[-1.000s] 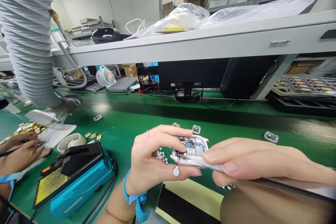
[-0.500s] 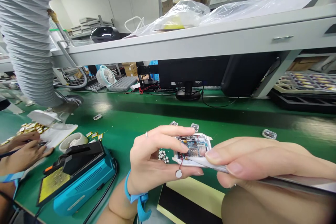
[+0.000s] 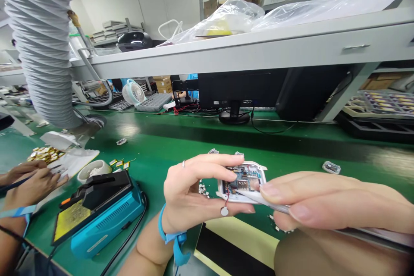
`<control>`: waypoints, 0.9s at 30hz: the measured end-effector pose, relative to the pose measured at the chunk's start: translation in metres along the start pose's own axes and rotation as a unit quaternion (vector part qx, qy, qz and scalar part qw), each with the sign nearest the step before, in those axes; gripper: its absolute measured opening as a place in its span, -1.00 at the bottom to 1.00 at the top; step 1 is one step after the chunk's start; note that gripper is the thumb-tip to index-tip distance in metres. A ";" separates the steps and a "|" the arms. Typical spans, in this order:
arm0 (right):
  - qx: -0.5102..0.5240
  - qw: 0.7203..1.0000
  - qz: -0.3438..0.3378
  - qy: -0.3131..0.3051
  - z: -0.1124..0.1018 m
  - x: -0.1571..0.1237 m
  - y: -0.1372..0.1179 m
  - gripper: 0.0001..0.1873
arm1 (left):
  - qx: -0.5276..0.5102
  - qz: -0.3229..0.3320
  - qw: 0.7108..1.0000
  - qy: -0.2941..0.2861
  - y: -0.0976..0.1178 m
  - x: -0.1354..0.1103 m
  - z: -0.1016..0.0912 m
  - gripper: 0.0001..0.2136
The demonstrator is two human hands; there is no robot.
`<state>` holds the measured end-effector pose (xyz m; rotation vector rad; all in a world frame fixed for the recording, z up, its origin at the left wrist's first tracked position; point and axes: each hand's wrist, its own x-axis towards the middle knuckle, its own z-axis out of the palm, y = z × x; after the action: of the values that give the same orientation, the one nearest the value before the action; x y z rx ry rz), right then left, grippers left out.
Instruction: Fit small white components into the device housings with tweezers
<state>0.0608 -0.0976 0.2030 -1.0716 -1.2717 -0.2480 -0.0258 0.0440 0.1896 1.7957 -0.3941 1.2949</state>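
Observation:
My left hand [image 3: 190, 189] grips a small white-framed circuit board [image 3: 242, 181] by its edges, with the fingertips over its left side. My right hand [image 3: 323, 200] is shut on slim pale tweezers [image 3: 261, 199], whose tip rests on the board's lower edge. A round white disc [image 3: 224, 211] dangles below the board on a thin red wire. A blue wrist strap [image 3: 173, 237] circles my left wrist. Tiny white pieces [image 3: 202, 189] lie on the green mat [image 3: 155, 146] behind my left hand. The fingers hide part of the board.
A co-worker's hands [image 3: 29, 181] work at the left beside gold-coloured cells [image 3: 45, 154] on white paper. A teal soldering station [image 3: 100, 211] and white cup [image 3: 93, 170] stand nearby. A ducting hose [image 3: 42, 47] hangs at the left, and a monitor [image 3: 239, 90] stands beyond the mat.
The board has shifted slightly right and turned in my left hand. The tweezers tip now sits further onto the board's edge. The whole view has drifted a little.

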 end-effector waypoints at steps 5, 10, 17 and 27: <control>0.027 0.998 -0.059 -0.012 -0.002 -0.002 0.009 -0.89 | -0.015 -0.006 1.000 -0.016 0.001 0.001 0.000 -0.66; -0.029 0.998 -0.049 -0.028 -0.005 -0.004 0.006 -0.88 | -0.005 0.006 1.000 -0.018 0.001 0.001 0.000 -0.66; -0.023 0.997 -0.068 0.003 -0.001 -0.007 0.010 -0.88 | 0.047 0.065 0.997 -0.018 -0.003 0.001 -0.003 -0.65; -0.011 0.994 0.013 -0.112 -0.022 -0.001 0.010 -0.58 | 0.083 0.105 0.987 -0.090 -0.008 0.007 -0.006 -0.73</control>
<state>0.0814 -0.1099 0.1990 -1.1573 -1.4572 -0.1242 -0.0209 0.0552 0.1929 2.0641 -0.6053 1.3451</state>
